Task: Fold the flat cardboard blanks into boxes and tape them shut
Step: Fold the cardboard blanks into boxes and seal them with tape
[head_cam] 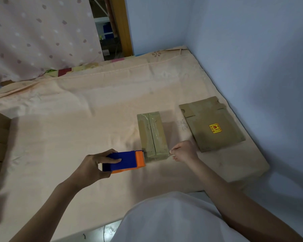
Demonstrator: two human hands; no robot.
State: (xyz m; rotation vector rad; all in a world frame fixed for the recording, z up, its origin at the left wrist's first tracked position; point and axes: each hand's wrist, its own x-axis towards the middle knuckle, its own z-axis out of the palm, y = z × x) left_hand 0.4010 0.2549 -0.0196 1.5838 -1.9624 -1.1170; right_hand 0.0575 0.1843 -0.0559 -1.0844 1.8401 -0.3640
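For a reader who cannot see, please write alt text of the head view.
A person's left hand grips a blue and orange tape dispenser beside a folded cardboard box on a peach sheet, while the right hand pinches the tape end. A flat blank lies to the right.

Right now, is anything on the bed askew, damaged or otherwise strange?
Nothing is damaged or spilled. The folded brown cardboard box lies taped along its centre seam, where the clear tape looks wrinkled at the far end. The flat cardboard blank with a yellow sticker lies tidily beside it, apart from it.
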